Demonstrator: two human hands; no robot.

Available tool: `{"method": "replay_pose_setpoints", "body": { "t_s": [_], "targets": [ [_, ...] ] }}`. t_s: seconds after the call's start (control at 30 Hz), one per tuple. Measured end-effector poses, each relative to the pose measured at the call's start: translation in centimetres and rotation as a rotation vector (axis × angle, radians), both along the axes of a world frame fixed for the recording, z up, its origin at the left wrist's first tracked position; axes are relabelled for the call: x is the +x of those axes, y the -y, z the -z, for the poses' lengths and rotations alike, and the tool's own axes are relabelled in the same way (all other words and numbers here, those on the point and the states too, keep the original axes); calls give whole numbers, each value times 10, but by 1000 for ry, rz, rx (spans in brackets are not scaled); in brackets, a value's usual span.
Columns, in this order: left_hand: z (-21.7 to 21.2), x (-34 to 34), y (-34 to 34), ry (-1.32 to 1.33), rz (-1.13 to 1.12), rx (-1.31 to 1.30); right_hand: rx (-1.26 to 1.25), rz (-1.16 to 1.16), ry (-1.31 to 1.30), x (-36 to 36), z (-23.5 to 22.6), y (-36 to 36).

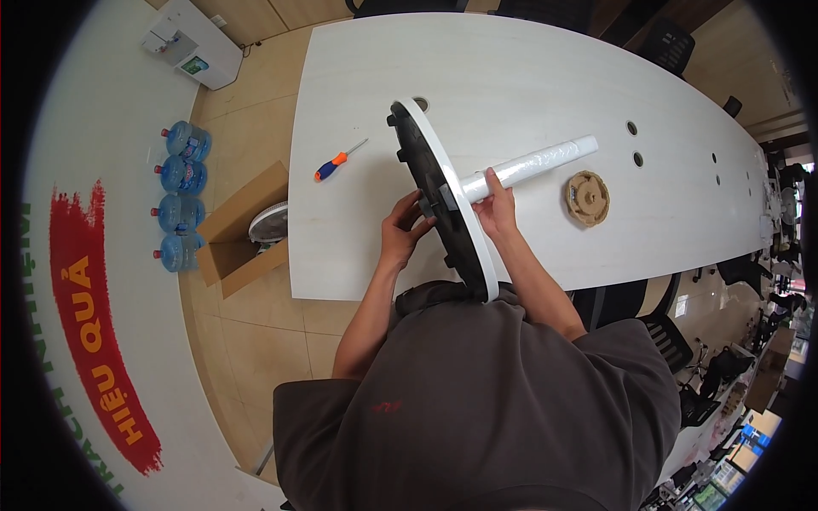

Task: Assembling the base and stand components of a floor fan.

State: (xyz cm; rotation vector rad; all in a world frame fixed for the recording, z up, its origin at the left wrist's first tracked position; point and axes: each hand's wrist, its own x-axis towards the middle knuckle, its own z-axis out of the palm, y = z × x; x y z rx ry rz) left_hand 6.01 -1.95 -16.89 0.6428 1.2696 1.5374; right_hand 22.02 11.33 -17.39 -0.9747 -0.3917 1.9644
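Right hand [497, 207] grip closed on white pole [532, 162]; left hand [404, 230], seemingly clasping, underneath round base [443, 196].

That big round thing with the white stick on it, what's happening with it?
A person holds a round base on its edge on the white table. The left hand is on its dark underside, and the right hand grips the wrapped white pole where it meets the base. A screwdriver and a tan round part lie nearby, untouched.

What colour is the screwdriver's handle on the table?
The screwdriver has a blue and orange handle; the head view, the only one, shows it.
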Motion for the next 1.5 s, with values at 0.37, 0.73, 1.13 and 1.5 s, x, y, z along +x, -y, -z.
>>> {"method": "replay_pose_setpoints", "body": {
  "t_s": [0.37,0.73,1.13,1.5],
  "targets": [
    [-17,15,3,-99,-137,-1,-14,6,-3,-2,0,0],
    [-5,-2,0,-173,15,-253,9,-9,17,-6,-3,1],
    [13,-5,-5,-770,-67,97,5,-22,-6,-3,2,1],
    [5,-12,-6,-940,-53,183,5,-29,-14,-4,-1,1]
  ]
}}
